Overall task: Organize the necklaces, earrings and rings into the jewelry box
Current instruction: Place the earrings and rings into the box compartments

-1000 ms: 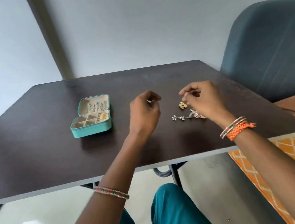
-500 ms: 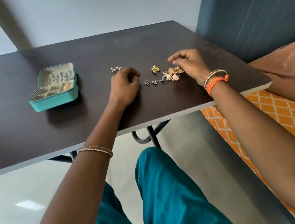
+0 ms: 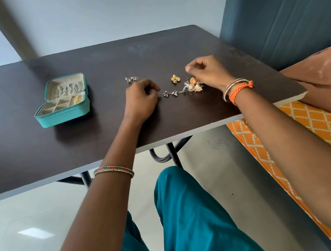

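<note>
While your two hands rest over the dark worktop (image 3: 35, 143), the teal jewelry box (image 3: 62, 101) lies open at your left, its long axis running left to right, its lid (image 3: 66, 86) tipped back toward the far edge and its divided tray (image 3: 59, 105) toward you. Silver pieces hang in a row across the lid lining; gold pieces fill the tray's right compartment (image 3: 77, 99); the other compartments look bare. No brand, label or writing can be read on the box. Item: pair of triangular silver earrings (image 3: 132, 79), just beyond your left hand (image 3: 140, 99), apart from it. Item: gold flower earring (image 3: 175, 79), alone between your hands. Item: silver beaded drop piece (image 3: 171, 93), long axis left to right, its right end running into a heap of gold dome earrings (image 3: 194, 85) just beside your right hand (image 3: 208, 72). Your left hand sits knuckles up with its fingers curled in; no object shows in it. Your right hand has thumb and forefinger tips pressed together above the heap; whether they pinch anything cannot be told. Bangles ring both wrists, with an orange braided band (image 3: 239, 91) on the right.
</note>
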